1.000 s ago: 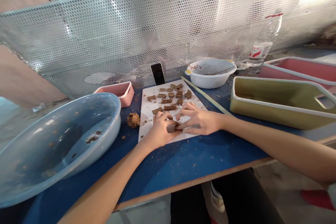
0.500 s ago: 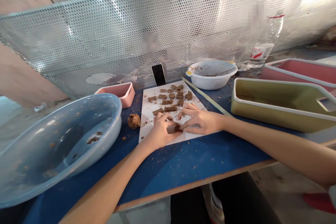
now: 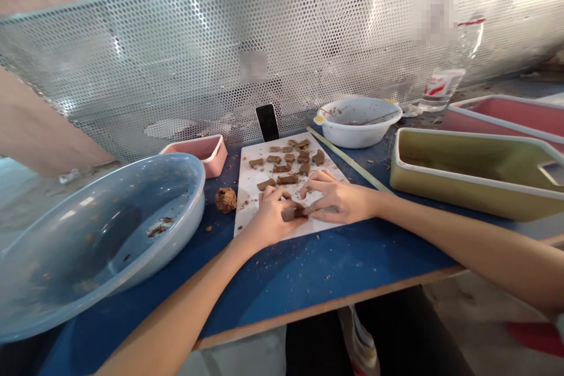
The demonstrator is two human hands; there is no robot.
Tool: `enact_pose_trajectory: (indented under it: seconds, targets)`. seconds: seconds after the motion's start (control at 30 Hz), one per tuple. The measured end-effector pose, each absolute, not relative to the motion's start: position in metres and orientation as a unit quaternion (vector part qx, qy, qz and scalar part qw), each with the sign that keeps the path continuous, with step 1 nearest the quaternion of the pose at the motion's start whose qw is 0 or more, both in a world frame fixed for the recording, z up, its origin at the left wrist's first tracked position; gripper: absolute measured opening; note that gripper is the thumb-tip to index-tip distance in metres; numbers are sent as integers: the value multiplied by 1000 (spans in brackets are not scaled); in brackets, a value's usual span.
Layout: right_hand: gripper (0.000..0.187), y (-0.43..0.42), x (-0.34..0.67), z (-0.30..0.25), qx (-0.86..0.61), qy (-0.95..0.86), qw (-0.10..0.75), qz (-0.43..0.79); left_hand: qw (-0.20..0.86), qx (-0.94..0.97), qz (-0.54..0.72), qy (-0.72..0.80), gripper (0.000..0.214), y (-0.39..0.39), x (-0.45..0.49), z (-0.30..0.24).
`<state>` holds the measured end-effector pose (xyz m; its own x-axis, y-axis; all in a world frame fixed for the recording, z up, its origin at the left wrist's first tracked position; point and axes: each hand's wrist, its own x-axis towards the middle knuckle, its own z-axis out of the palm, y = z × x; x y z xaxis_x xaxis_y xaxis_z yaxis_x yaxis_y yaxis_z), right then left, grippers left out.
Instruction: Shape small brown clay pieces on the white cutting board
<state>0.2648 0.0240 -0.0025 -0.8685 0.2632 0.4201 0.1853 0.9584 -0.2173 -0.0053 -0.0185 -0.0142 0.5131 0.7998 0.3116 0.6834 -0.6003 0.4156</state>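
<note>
Low over a white board (image 3: 247, 179), my left hand (image 3: 269, 216) is closed, its thumb and fingers pinching a small brown clay piece (image 3: 300, 211). My right hand (image 3: 340, 201) meets it from the other side, thumb and fingertips pressed on the same piece. Fingers partly cover the piece, so its full shape is hidden. Just beyond the hands lie several shaped clay pieces (image 3: 287, 179) in rough rows, with crumbs among them. A rough clay lump (image 3: 226, 200) sits on the blue table (image 3: 282, 282), left of the board.
A large blue basin (image 3: 194, 211) stands at left, with a small pink box (image 3: 217, 160) behind it. A phone (image 3: 267, 122) leans upright behind the board. To the right are a pale stick (image 3: 352, 163), a white bowl (image 3: 359, 138), an olive bin (image 3: 453, 188) and a plastic bottle (image 3: 443, 91).
Both hands stay at the clay piece with almost the same grip, the fingers shifting only slightly. The whole view has moved a little.
</note>
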Motion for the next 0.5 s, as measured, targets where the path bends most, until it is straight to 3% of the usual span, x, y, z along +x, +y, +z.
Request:
enact_pose_trajectory:
  seconds: [0.5]
  targets:
    - [26, 22, 263, -2, -117, -966, 223, 62, 117, 860, 246, 432, 13, -18, -6, -17]
